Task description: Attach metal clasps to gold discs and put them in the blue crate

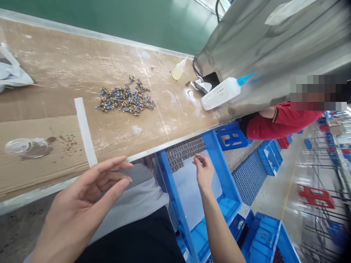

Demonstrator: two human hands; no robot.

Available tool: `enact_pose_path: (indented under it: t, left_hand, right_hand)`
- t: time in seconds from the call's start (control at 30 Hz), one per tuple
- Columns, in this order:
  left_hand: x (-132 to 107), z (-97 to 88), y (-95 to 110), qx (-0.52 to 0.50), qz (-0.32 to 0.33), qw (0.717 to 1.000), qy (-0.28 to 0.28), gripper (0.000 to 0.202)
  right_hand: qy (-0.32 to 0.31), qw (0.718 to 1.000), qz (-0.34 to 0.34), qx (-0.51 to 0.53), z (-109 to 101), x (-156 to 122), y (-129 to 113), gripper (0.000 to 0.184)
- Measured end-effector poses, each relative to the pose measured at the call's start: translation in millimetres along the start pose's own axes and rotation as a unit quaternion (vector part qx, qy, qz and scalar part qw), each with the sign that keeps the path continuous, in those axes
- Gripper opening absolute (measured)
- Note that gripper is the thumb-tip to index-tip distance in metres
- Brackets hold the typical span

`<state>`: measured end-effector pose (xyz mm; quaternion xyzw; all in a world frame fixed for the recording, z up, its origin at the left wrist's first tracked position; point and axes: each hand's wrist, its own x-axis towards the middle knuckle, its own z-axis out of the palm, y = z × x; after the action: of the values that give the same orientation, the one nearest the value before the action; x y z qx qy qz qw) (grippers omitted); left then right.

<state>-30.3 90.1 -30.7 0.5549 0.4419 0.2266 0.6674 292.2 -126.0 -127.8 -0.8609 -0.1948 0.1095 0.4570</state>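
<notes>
My left hand (85,201) hovers near the front edge of the workbench, thumb and fingers apart, with nothing in it. My right hand (204,170) is over a blue crate (189,215), its thumb and forefinger pinched together; what they hold, if anything, is too small to make out. Rows of small blue-and-brass parts (181,153) lie at the crate's far end beside a white sheet (189,193). On the bench is a loose pile of similar small parts (126,98), blue with brass-coloured ends.
A white bottle with a blue nozzle (222,93) lies near a small yellowish bottle (178,70). A clear plastic cup (27,148) sits on cardboard at the left. A person in a red shirt (285,120) is at the right, near more blue crates (270,157).
</notes>
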Motion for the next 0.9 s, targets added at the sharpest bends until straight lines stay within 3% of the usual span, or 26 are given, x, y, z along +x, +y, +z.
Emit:
enact_pose_path:
  t: [0.13,0.3,0.7,0.9]
  left_hand:
    - [2,-0.6,-3,0.019,-0.012,1.0,0.004,0.056]
    - [1,-1.2,-4,0.04,-0.022,0.999,-0.014,0.055]
    - [-3,-4.7,-1,0.026,-0.036,0.999,-0.006,0.053]
    - [-5,-6.4,2,-0.018,-0.025,1.0,-0.005,0.045]
  right_hand:
    - [-0.081,0.991,0.083,-0.06,-6,19,76,0.035]
    - [-0.111,0.979,0.127,-0.112,9,13,114,0.034]
    - [-0.127,0.973,0.139,-0.129,17,14,135,0.037]
    - [-0.117,0.973,0.142,-0.137,6,7,119,0.039]
